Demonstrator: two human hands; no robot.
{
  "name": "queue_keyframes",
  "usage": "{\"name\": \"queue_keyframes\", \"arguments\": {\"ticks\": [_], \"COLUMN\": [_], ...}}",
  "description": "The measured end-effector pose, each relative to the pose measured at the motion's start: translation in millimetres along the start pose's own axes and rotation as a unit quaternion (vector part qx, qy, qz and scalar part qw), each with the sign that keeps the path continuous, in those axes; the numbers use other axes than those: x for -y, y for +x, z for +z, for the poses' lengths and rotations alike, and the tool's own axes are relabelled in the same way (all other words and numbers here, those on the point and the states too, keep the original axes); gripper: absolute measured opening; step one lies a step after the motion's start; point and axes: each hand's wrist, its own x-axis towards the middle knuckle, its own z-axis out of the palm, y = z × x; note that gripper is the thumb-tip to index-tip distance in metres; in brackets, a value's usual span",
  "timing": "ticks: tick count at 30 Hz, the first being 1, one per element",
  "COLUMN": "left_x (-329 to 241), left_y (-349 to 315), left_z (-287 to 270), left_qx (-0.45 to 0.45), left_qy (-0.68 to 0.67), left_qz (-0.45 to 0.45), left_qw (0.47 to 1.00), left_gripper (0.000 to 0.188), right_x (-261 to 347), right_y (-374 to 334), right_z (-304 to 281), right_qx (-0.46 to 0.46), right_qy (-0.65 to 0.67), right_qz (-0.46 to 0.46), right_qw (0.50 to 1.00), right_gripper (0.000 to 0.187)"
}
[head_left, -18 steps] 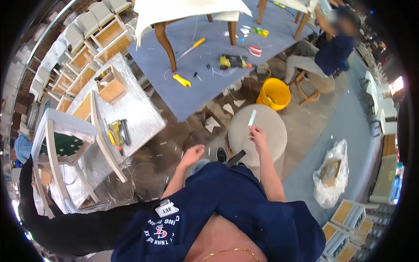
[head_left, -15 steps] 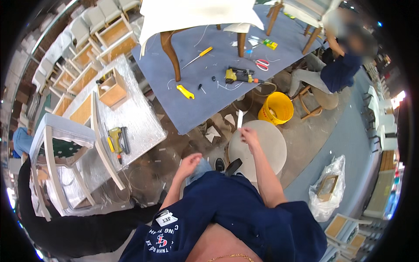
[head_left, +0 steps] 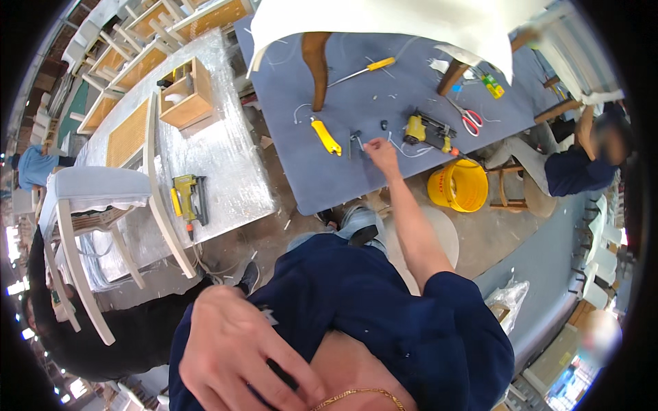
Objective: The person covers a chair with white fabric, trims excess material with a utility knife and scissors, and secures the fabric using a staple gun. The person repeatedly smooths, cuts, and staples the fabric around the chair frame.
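My right hand (head_left: 382, 156) reaches over the blue-covered table (head_left: 319, 181), its fingers drawn together at the tabletop. Its fingertips are beside a small black piece with a thin metal pin (head_left: 356, 136); whether they grip anything is too small to tell. A second small black piece (head_left: 384, 125) lies just beyond. Close to my chest is my left hand (head_left: 236, 346), with fingers loosely bent and apart at my shirt's neckline, holding nothing visible. To the left of my right hand lies a yellow-handled cutter (head_left: 325, 136); to its right, a yellow and black staple gun (head_left: 426, 130).
A yellow-handled screwdriver (head_left: 363, 70) and red-handled scissors (head_left: 470, 120) lie under an upholstered piece (head_left: 384, 20). By the table's right edge stands a yellow bucket (head_left: 457, 186). Leftward are another staple gun (head_left: 188, 198), a wooden box (head_left: 187, 103) and a chair (head_left: 103, 185). Someone sits at right.
My right hand has moved forward from over the round stool to the table; the white strip it held is out of sight. My left hand has come up to my chest. The view has shifted.
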Motion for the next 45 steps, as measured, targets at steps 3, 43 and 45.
{"name": "queue_keyframes", "arguments": {"ticks": [3,43,45], "left_x": [11,148,147], "left_y": [0,-340,-340], "left_z": [-11,-63,-68], "left_qx": [-0.179,-0.625,-0.62], "left_qy": [0.149,0.116,0.125], "left_qz": [0.105,-0.537,-0.527], "left_qw": [0.967,0.555,0.568], "left_gripper": [0.023,0.026,0.026], "right_x": [28,1,14], "right_y": [10,16,11], "right_z": [-13,22,33], "right_qx": [0.008,0.11,0.091], "right_qy": [-0.112,0.073,-0.062], "right_qz": [-0.171,0.086,0.062], "right_qw": [0.979,0.988,0.992], "right_gripper": [0.035,0.03,0.032]}}
